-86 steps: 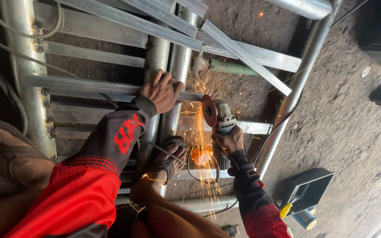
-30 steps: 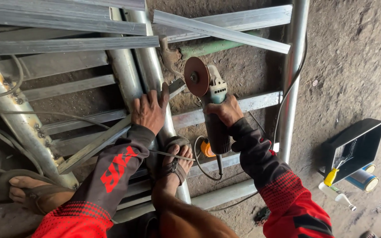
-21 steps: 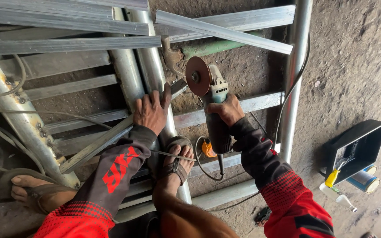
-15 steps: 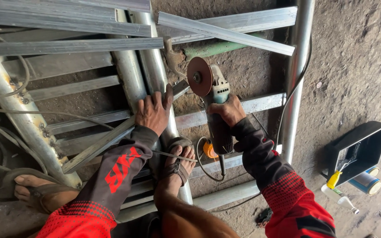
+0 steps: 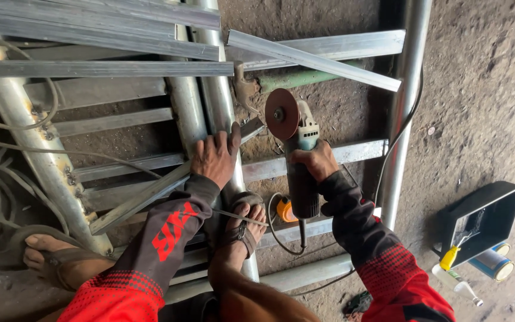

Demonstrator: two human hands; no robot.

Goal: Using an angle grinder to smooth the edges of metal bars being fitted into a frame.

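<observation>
Holding the grinder (image 5: 298, 156) upright in my right hand (image 5: 312, 161), grip closed, disc pointing away; left hand (image 5: 214, 156) flat on the pipe (image 5: 217, 98).

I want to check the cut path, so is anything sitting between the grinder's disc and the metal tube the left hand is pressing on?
Nothing visible does. The angle grinder, held in the right hand, has its disc raised in open air just right of the metal tube. The left hand rests on that tube, lower down, beside the disc rather than under it.
</observation>
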